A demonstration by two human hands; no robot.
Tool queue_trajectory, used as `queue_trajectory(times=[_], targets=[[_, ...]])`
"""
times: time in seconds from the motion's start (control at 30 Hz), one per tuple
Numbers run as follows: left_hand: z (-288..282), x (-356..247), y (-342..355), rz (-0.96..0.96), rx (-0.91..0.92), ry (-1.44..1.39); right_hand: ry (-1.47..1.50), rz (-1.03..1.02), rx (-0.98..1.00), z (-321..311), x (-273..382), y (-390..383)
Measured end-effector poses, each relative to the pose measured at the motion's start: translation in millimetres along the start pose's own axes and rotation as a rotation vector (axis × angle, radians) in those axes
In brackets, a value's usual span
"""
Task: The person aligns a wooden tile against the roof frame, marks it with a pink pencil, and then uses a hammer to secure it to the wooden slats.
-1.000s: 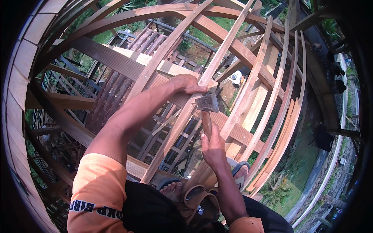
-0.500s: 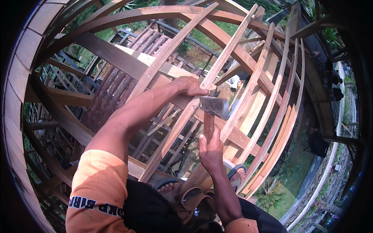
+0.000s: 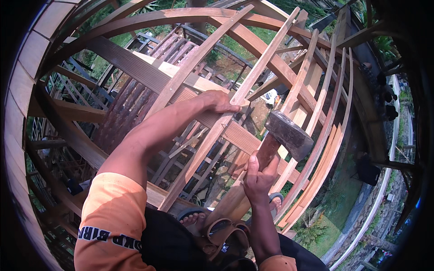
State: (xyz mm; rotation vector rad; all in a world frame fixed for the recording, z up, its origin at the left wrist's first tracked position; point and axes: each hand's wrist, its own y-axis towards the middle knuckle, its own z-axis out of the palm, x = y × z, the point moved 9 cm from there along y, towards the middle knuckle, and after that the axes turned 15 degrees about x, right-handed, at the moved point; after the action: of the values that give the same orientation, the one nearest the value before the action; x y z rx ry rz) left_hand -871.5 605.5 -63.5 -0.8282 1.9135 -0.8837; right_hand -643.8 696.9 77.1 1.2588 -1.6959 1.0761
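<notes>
My left hand (image 3: 221, 102) is closed round a narrow wooden batten (image 3: 266, 56) where it crosses a broad rafter (image 3: 131, 64). Part of its fingers is hidden behind the wood. In my right hand (image 3: 261, 179) is a hammer (image 3: 290, 135) with a heavy dark metal head and a short brown wooden handle. The hammer head is raised to the right of the left hand, apart from the batten. Whether a nail sits under the left fingers cannot be made out.
Several curved battens (image 3: 332, 72) run side by side on the right, with gaps between them. A slatted reddish platform (image 3: 129, 108) lies below on the left. My sandalled foot (image 3: 192, 217) rests on the frame. A tool pouch (image 3: 226, 237) hangs at my waist. Grass (image 3: 332, 232) shows far below.
The hammer has swung up and to the right, away from the batten by my left hand, and my right hand has moved with it. My left hand keeps its place.
</notes>
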Motion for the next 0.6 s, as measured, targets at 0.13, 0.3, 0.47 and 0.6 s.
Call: queue_trajectory(times=[0.13, 0.3, 0.47, 0.6], targets=[[-4, -2, 1, 0.06, -0.108, -0.022, 0.362, -0.738, -0.352, -37, 77, -26], [-10, -11, 8, 0.122, -0.214, 0.024, -0.396, 0.026, 0.211, 54, -71, 16], [-5, -6, 5, 0.084, -0.1, 0.023, 0.403, -0.398, -0.195, -10, 28, -12], [-13, -13, -2, 0.09, -0.135, 0.032, 0.219, -0.511, -0.272, -14, 36, -16]])
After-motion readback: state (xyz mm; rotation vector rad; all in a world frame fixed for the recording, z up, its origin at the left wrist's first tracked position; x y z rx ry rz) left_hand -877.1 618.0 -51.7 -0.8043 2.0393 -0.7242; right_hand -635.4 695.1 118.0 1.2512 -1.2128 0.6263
